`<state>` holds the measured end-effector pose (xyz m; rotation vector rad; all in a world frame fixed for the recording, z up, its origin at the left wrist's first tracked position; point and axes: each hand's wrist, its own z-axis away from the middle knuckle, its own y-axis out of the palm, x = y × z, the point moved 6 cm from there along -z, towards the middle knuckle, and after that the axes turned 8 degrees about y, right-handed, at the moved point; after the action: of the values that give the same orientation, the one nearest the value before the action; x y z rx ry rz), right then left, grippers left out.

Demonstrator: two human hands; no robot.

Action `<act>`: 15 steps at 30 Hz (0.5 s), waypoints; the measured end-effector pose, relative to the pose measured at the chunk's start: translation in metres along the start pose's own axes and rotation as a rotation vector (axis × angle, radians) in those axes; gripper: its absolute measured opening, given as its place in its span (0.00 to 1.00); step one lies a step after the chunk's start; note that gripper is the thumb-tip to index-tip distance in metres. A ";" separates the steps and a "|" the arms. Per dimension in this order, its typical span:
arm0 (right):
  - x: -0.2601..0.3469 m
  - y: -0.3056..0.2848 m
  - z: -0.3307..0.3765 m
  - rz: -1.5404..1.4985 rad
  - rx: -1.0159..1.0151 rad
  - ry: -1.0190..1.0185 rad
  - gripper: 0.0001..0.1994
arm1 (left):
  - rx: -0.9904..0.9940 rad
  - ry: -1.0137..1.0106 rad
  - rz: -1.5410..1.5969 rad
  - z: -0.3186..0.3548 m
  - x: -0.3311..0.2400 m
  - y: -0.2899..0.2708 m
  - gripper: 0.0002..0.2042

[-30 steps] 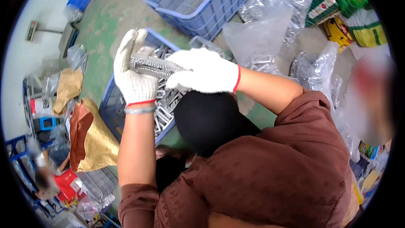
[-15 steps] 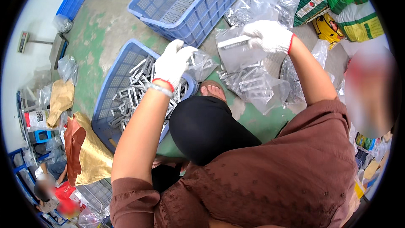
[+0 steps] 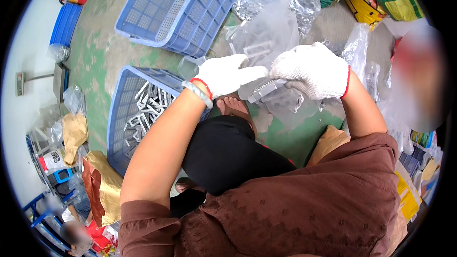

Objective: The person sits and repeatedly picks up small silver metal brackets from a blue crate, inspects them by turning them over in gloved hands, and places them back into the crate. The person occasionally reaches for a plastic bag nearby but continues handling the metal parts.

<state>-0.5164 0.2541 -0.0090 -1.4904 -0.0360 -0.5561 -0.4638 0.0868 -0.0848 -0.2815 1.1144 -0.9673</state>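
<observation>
- Blue basket (image 3: 115,126) of metal frames (image 3: 148,114): beside the knee (image 3: 216,150), apparently for easy reach
- Left hand (image 3: 223,74): thumb and forefinger apart, near the clear bag (image 3: 266,31)
- Metal piece (image 3: 266,89): between the hands
- Right hand (image 3: 314,71): fingers curled, probably to steady; clamped item cannot be told

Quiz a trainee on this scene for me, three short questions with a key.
1. True or false: the left hand and the right hand both wear white gloves.
2. Loose metal frames lie in: A) a cardboard box; B) a blue plastic crate; C) a steel bucket?
3. Fill in: a bracelet circles the ____ wrist.

Key: 1 true; 2 B; 3 left.
</observation>
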 end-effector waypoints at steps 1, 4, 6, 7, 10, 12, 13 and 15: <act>-0.002 -0.002 0.004 0.001 -0.002 0.011 0.12 | 0.017 0.011 0.016 -0.001 -0.004 0.001 0.47; -0.004 -0.012 0.016 -0.099 -0.039 -0.015 0.11 | 0.102 -0.054 -0.177 -0.008 -0.017 0.009 0.45; -0.015 -0.008 0.024 -0.133 -0.016 0.025 0.10 | 0.206 -0.067 -0.226 -0.002 -0.041 0.001 0.35; -0.019 -0.009 0.026 -0.147 -0.008 0.038 0.10 | 0.126 -0.031 -0.238 -0.003 -0.039 0.000 0.32; -0.030 -0.002 0.020 -0.100 0.108 0.184 0.09 | -0.091 0.009 -0.302 -0.003 -0.017 -0.003 0.22; -0.044 0.003 0.013 -0.078 0.073 0.262 0.09 | -0.169 -0.063 -0.273 0.005 -0.006 -0.012 0.22; -0.048 0.006 0.004 -0.070 0.060 0.283 0.09 | -0.214 -0.116 -0.255 0.013 0.002 -0.015 0.22; -0.051 0.001 -0.010 -0.024 0.053 0.434 0.12 | -0.259 -0.101 -0.289 0.018 0.012 -0.017 0.22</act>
<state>-0.5637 0.2615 -0.0294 -1.2927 0.2678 -0.8806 -0.4561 0.0627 -0.0731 -0.7095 1.1247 -1.0488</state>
